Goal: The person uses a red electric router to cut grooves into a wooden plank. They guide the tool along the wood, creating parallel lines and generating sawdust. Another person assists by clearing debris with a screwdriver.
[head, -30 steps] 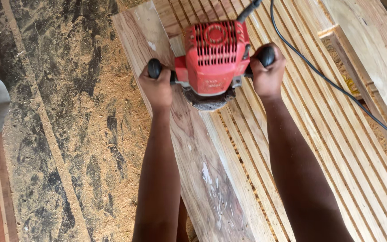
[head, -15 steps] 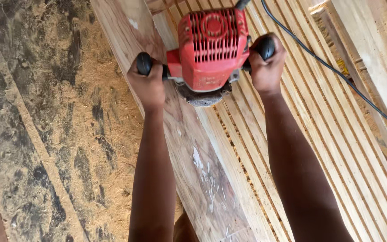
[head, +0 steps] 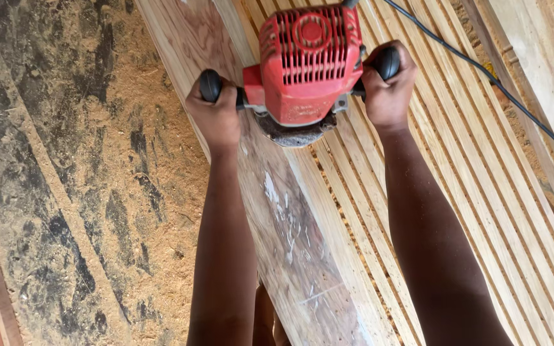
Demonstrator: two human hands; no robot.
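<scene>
Both hands on a red plastic-bodied electric router w/ vented top (head: 308, 64), upper centre of view. Left hand (head: 218, 118) wrapped tight round the black left side knob (head: 211, 85), fingers fully closed. Right hand (head: 389, 90) same on the black right knob (head: 388, 63), fist shut around it. Arms straight, reaching away from the person.

Router sits base-down on a long pale wooden board (head: 277, 211) that runs diagonally from far left to near right; base looks in contact w/ the wood, cutter itself hidden under the body. Right part of the board is cut w/ many parallel grooves (head: 456, 166); left strip is plain, w/ whitish scuffs near centre.

Risks (judgement): black power cord (head: 495, 86) trails from the router top across the grooved area to the right edge. It could snag on a groove edge or get pulled taut and jerk the tool off line. Router wandering sideways would spoil the groove spacing. Whether the board is clamped can't be told; if loose, it may shift under push.

Surface/room: floor (head: 65, 192) left of the board is rough, dark, thick w/ sawdust, so slippery footing is possible. More pale timber planks (head: 546, 45) lie at far right. A reddish strip shows at the near left corner. Looks like a woodshop; no other people visible.
</scene>
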